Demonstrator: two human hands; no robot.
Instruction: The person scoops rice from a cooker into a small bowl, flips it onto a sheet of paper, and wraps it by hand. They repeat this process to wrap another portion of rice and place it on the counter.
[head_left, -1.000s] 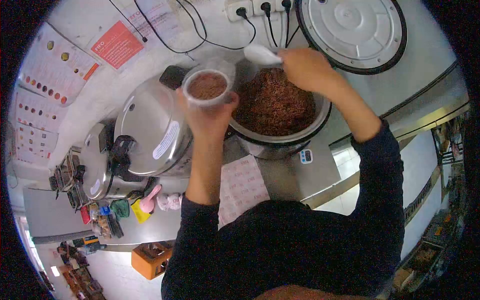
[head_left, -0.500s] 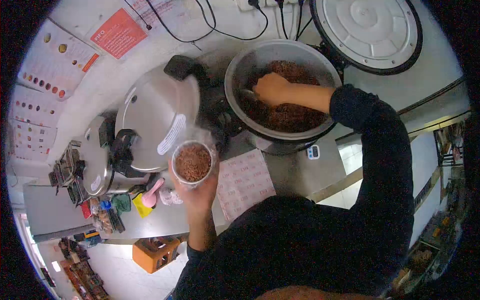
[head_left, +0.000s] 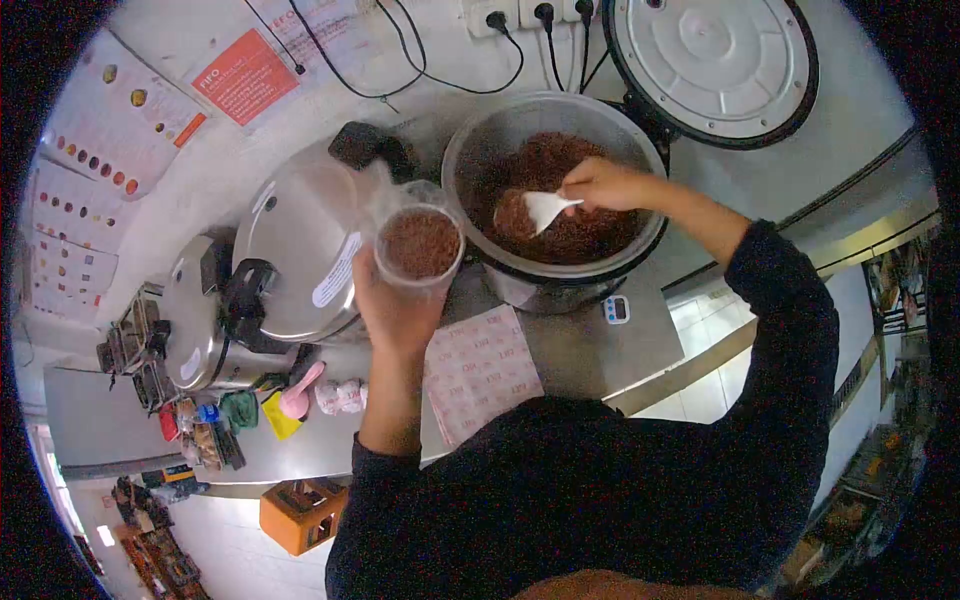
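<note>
My left hand [head_left: 398,315] is wrapped round a cup [head_left: 420,246] filled with reddish-brown cooked rice. Clear plastic film sticks up around the cup's rim. In my right hand [head_left: 608,186] is the handle of a white rice paddle [head_left: 546,209], with a clump of rice on its blade. The paddle is over the large open rice cooker [head_left: 453,165], whose pot holds a mass of the same brown rice [head_left: 565,155]. The cup is held to the left of the cooker, near its rim.
Left of the cup stands a second cooker with its lid [head_left: 300,240] on. The open lid [head_left: 715,65] tilts back at upper right. A printed paper sheet [head_left: 482,370], a small timer [head_left: 617,309] and a pink scoop [head_left: 300,393] lie on the counter. Plugged cables [head_left: 548,45] hang behind.
My left hand has brought the cup up and rightward, closer to the open cooker. My right hand has risen from the rice, and the paddle with rice on it now shows.
</note>
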